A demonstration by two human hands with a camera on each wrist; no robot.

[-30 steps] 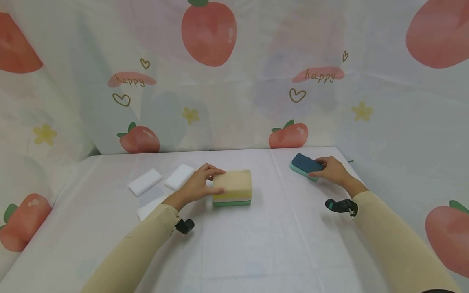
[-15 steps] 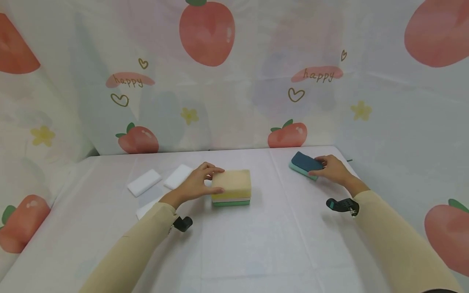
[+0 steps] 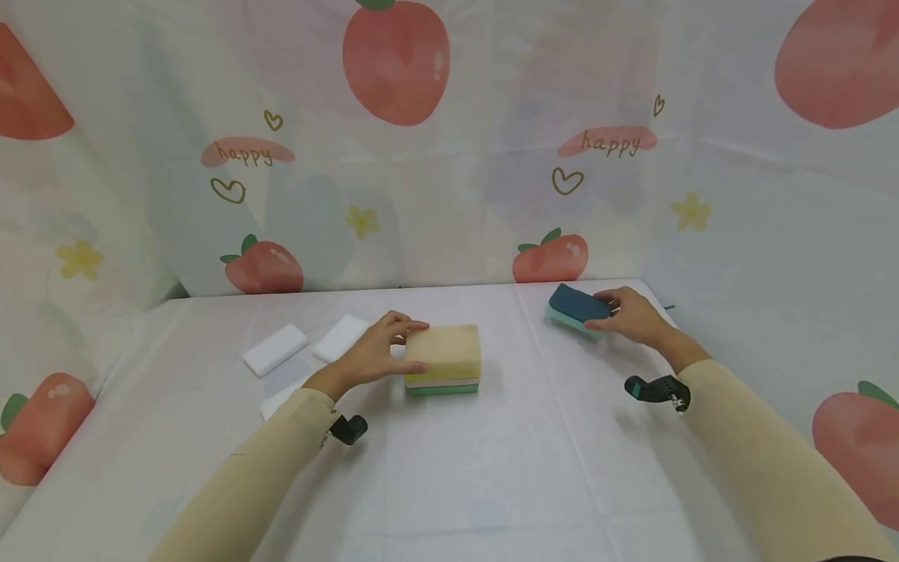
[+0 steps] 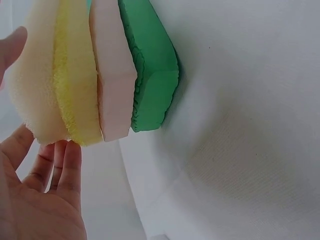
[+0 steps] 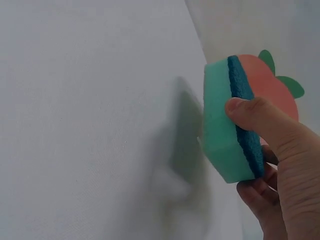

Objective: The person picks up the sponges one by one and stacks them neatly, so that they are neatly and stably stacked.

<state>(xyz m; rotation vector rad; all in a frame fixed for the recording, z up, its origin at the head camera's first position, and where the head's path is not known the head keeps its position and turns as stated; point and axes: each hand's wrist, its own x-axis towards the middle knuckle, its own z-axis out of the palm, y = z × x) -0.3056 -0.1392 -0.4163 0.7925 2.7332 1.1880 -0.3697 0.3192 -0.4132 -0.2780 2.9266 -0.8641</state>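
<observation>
A stack of sponges (image 3: 444,355) stands on the table, beige and yellow layers on top, pink and green below. My left hand (image 3: 372,353) holds its upper left side, thumb toward the front and fingers at the back. In the left wrist view, fingertips (image 4: 71,152) touch the edge of the beige and yellow layers. At the right, my right hand (image 3: 635,318) pinches a dish sponge (image 3: 577,304) with a dark blue scouring face and a mint green body. The right wrist view shows this sponge (image 5: 220,115) tilted and apart from the table, its shadow beside it.
Several white sponge blocks (image 3: 275,350) lie left of the stack, one partly behind the left sleeve (image 3: 260,460). The white-covered table (image 3: 485,484) meets a printed cloth backdrop (image 3: 449,211) along its back edge.
My right hand has raised the blue and green sponge off the table and shifted it slightly left and back. My left hand stays at the stack.
</observation>
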